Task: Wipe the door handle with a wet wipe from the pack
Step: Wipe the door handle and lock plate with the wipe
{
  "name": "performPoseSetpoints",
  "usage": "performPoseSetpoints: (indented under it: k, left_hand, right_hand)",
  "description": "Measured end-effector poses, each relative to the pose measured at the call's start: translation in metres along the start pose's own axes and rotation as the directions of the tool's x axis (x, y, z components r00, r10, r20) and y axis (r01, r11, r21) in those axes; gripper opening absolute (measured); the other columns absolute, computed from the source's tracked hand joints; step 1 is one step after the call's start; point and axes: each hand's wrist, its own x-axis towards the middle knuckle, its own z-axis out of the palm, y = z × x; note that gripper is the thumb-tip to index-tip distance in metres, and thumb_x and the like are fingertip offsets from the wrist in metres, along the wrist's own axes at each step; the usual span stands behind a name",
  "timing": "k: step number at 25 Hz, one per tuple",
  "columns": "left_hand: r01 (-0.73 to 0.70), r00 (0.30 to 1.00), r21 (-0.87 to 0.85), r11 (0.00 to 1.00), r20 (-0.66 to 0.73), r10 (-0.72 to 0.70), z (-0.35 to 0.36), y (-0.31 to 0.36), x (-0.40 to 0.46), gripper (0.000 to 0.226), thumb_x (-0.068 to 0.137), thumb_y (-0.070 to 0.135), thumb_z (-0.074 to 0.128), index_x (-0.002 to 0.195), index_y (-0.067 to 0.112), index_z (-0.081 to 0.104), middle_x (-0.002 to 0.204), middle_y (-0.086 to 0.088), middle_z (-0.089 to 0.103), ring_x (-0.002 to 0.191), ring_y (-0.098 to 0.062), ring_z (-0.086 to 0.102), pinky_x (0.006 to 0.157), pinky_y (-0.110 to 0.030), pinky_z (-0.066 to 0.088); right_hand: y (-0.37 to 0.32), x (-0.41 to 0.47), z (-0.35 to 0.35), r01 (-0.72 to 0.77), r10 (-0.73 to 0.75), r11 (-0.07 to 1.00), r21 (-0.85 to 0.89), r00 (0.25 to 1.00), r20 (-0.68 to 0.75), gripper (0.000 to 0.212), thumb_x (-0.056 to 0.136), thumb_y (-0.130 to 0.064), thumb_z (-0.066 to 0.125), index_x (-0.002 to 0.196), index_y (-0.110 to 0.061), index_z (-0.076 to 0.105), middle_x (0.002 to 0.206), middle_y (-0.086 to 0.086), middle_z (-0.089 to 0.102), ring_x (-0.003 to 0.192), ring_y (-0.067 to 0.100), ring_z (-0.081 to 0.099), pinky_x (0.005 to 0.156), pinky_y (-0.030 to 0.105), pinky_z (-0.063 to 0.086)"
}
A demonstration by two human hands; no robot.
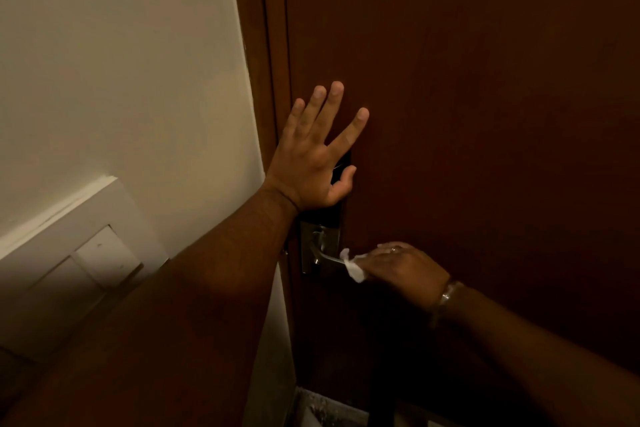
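Our left hand (313, 163) presses flat and open-fingered against the brown door (485, 115). Below it, our right hand (405, 270) grips a white wet wipe (353, 265) around the metal door handle (329, 257).

Left hand (313, 158) flat, fingers spread, palm pressed forward with arm stretched up from lower left; right hand (401, 269) lower, palm down, fingers curled closed round a wipe (354, 265), ring on one finger, band on wrist, forearm entering from lower right.
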Motion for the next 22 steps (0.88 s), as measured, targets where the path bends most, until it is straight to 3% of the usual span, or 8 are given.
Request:
performPoseSetpoints:
  k: [2, 5, 9, 11, 13, 18, 20, 22]
  left_hand:
    - [0.002, 1.000, 0.000, 1.000, -0.001, -0.002, 0.000, 0.000, 0.000, 0.080, 0.081, 0.045, 0.060, 0.150, 0.017, 0.030, 0.156, -0.030, 0.022, 0.147, -0.044, 0.014, 0.120, -0.058, 0.009]
    - [0.002, 1.000, -0.002, 1.000, -0.005, -0.002, 0.000, 0.000, 0.000, 0.080, 0.081, 0.045, 0.061, 0.150, 0.016, 0.031, 0.155, -0.030, 0.023, 0.146, -0.044, 0.014, 0.119, -0.059, 0.011]
    - [0.006, 1.000, 0.004, 1.000, -0.012, -0.006, 0.000, 0.000, 0.000, 0.081, 0.080, 0.044, 0.062, 0.150, 0.016, 0.031, 0.155, -0.030, 0.024, 0.146, -0.044, 0.015, 0.120, -0.058, 0.010]
    - [0.006, 1.000, 0.009, 1.000, -0.011, -0.006, -0.001, 0.001, 0.000, 0.081, 0.080, 0.044, 0.062, 0.150, 0.017, 0.031, 0.156, -0.030, 0.023, 0.146, -0.044, 0.015, 0.120, -0.058, 0.010]
    - [0.000, 1.000, 0.006, 1.000, -0.011, 0.000, 0.000, 0.001, 0.000, 0.081, 0.080, 0.044, 0.062, 0.150, 0.017, 0.031, 0.156, -0.030, 0.023, 0.146, -0.044, 0.015, 0.120, -0.058, 0.011]
    - [0.003, 1.000, 0.005, 1.000, -0.021, -0.003, 0.000, 0.000, 0.000, 0.082, 0.080, 0.044, 0.063, 0.150, 0.017, 0.031, 0.156, -0.029, 0.022, 0.147, -0.044, 0.014, 0.120, -0.058, 0.010]
    - [0.004, 1.000, 0.001, 1.000, -0.018, -0.004, 0.000, 0.001, 0.000, 0.082, 0.080, 0.044, 0.063, 0.150, 0.017, 0.031, 0.156, -0.029, 0.021, 0.147, -0.044, 0.014, 0.120, -0.057, 0.009]
    - [0.002, 1.000, 0.004, 1.000, -0.011, -0.002, 0.000, 0.001, 0.000, 0.082, 0.079, 0.044, 0.062, 0.150, 0.017, 0.030, 0.156, -0.028, 0.021, 0.147, -0.043, 0.014, 0.120, -0.057, 0.008]
  right_hand:
    - [0.022, -0.008, -0.008, 0.076, -0.073, 0.996, -0.046, 0.995, 0.064, 0.034, 0.080, -0.025, 0.045, 0.105, -0.021, 0.068, 0.101, -0.003, 0.074, 0.092, 0.011, 0.069, 0.089, 0.028, 0.040]
    - [0.018, 0.008, -0.003, 0.156, -0.144, 0.978, -0.136, 0.985, 0.092, 0.020, 0.073, -0.027, 0.061, 0.091, -0.023, 0.070, 0.077, -0.005, 0.076, 0.071, 0.013, 0.071, 0.081, 0.028, 0.050]
    - [-0.032, 0.036, 0.026, -0.100, 0.096, 0.985, -0.141, 0.995, -0.038, 0.017, 0.059, -0.032, 0.080, 0.067, -0.023, 0.069, 0.047, -0.001, 0.064, 0.039, 0.016, 0.060, 0.051, 0.021, 0.046]
    - [-0.036, 0.024, 0.029, -0.128, 0.122, 0.991, -0.027, 0.979, -0.163, 0.019, 0.071, -0.023, 0.070, 0.089, -0.021, 0.069, 0.064, -0.001, 0.072, 0.053, 0.015, 0.066, 0.057, 0.025, 0.051]
    - [-0.018, 0.000, 0.015, 0.015, -0.018, 1.000, -0.018, 0.986, -0.167, 0.032, 0.080, -0.020, 0.051, 0.111, -0.017, 0.057, 0.093, 0.001, 0.075, 0.080, 0.013, 0.070, 0.075, 0.029, 0.054]
    - [-0.009, -0.013, 0.001, 0.222, -0.243, 0.944, -0.244, 0.968, -0.056, 0.037, 0.085, -0.016, 0.045, 0.121, -0.010, 0.053, 0.122, 0.009, 0.065, 0.109, 0.020, 0.062, 0.091, 0.036, 0.052]
    - [-0.040, 0.014, 0.026, 0.143, -0.159, 0.954, -0.262, 0.986, -0.040, 0.040, 0.086, -0.016, 0.038, 0.119, -0.007, 0.059, 0.123, 0.013, 0.064, 0.108, 0.025, 0.063, 0.089, 0.038, 0.052]
    - [-0.065, 0.051, 0.041, -0.100, 0.086, 0.973, -0.209, 0.994, -0.072, 0.049, 0.082, -0.015, 0.029, 0.118, -0.002, 0.059, 0.116, 0.018, 0.067, 0.098, 0.028, 0.067, 0.081, 0.039, 0.056]
